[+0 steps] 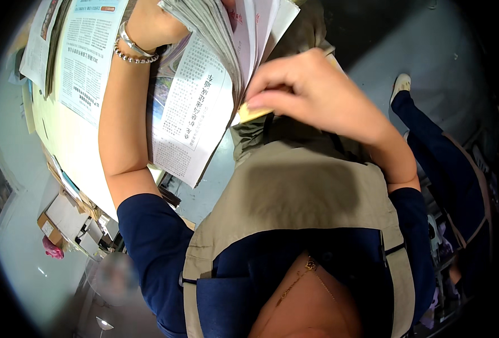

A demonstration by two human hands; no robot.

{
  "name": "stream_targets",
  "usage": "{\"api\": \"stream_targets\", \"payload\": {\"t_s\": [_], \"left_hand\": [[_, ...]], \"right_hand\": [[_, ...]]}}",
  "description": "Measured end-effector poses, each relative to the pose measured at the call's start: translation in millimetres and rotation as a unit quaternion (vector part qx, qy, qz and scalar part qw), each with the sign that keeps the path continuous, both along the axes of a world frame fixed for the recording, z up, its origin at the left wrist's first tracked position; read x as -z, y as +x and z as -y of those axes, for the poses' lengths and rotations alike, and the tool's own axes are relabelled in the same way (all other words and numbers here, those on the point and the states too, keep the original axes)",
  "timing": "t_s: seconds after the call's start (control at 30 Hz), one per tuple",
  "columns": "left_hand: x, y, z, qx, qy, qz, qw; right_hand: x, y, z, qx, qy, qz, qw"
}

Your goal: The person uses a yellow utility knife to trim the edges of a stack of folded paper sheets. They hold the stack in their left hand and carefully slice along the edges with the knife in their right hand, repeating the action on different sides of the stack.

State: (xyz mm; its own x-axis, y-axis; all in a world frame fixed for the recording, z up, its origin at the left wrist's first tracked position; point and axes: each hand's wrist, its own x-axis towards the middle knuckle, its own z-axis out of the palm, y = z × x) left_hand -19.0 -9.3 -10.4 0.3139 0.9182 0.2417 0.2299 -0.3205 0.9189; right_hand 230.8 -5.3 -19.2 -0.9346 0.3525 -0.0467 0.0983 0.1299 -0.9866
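At the upper left my left hand [158, 25], with a bangle and a beaded bracelet on its wrist, holds up a thick folded stack of newspapers [190, 107]. Most of its fingers are hidden behind the sheets. The stack hangs tilted over the table's edge, its pages fanned toward the right. My right hand [306, 90] is closed, thumb against fingers, on a small flat yellow piece [254, 114]. That piece has a pale tip and sits right by the lower right edge of the papers; whether it touches them I cannot tell.
More newspapers [89, 56] lie on the pale table [72, 143] at the left. A cardboard box [51, 230] and clutter stand beyond it, lower left. On the right another person's dark-clad leg [424, 127] extends over the grey floor [368, 93].
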Motion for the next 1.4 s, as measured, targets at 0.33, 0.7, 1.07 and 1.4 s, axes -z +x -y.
{"api": "stream_targets", "payload": {"t_s": [0.33, 0.7, 1.07, 1.4], "left_hand": [[12, -3, -9, 0.001, 0.001, 0.253, 0.968], [10, -5, -5, -0.016, 0.034, 0.116, 0.993], [-13, 4, -3, 0.009, 0.069, -0.185, 0.98], [-22, 14, 10, -0.057, 0.035, -0.164, 0.984]], "right_hand": [[32, -13, 93, -0.163, -0.019, -0.049, 0.985], [-14, 60, -3, 0.35, 0.125, -0.003, 0.928], [1, 41, -3, 0.28, 0.269, -0.091, 0.917], [-3, 57, -14, 0.313, 0.33, -0.05, 0.889]]}}
